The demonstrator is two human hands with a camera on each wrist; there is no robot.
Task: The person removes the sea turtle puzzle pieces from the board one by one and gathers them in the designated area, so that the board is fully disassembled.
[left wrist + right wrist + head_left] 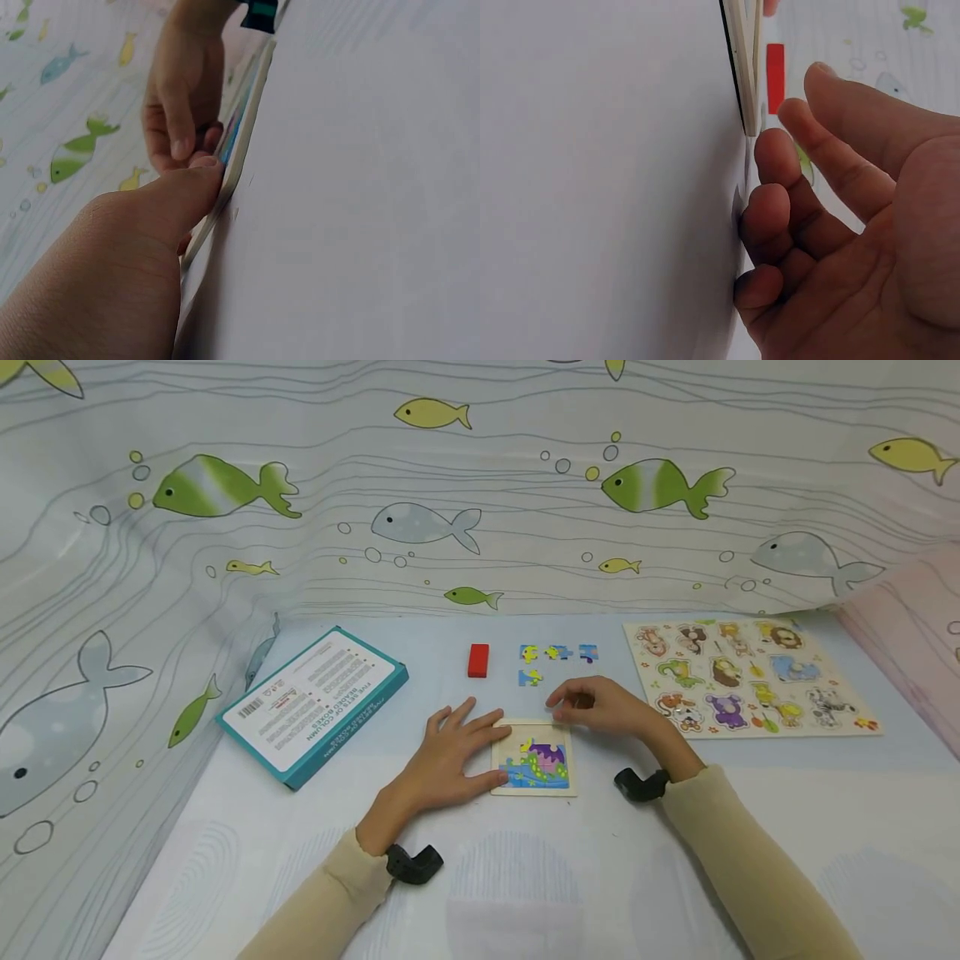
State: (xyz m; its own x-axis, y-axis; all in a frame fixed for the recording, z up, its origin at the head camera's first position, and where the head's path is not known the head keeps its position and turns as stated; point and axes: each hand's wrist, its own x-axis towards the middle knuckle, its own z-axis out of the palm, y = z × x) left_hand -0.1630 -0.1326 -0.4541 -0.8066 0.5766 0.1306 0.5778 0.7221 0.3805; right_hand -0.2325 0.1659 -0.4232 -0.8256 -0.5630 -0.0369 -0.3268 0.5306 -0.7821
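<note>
A small wooden puzzle tray (534, 792) lies on the table, partly filled with joined pieces showing a purple and green picture (546, 762). My left hand (450, 760) rests at its left side with fingers spread, thumb and fingertips on the frame. In the left wrist view the thumb (180, 196) lies on the tray's edge (247, 142). My right hand (606, 708) is by the tray's top right corner, fingers loosely bent; in the right wrist view nothing shows between the thumb and fingers (772, 210). Behind the tray lie several loose puzzle pieces (529, 677).
A red block (477, 661) lies behind my left hand. At the left is a teal-edged box (315, 706). An animal puzzle board (750, 681) lies at the right, beyond my right forearm. A fish-printed sheet (525, 527) stands behind the table.
</note>
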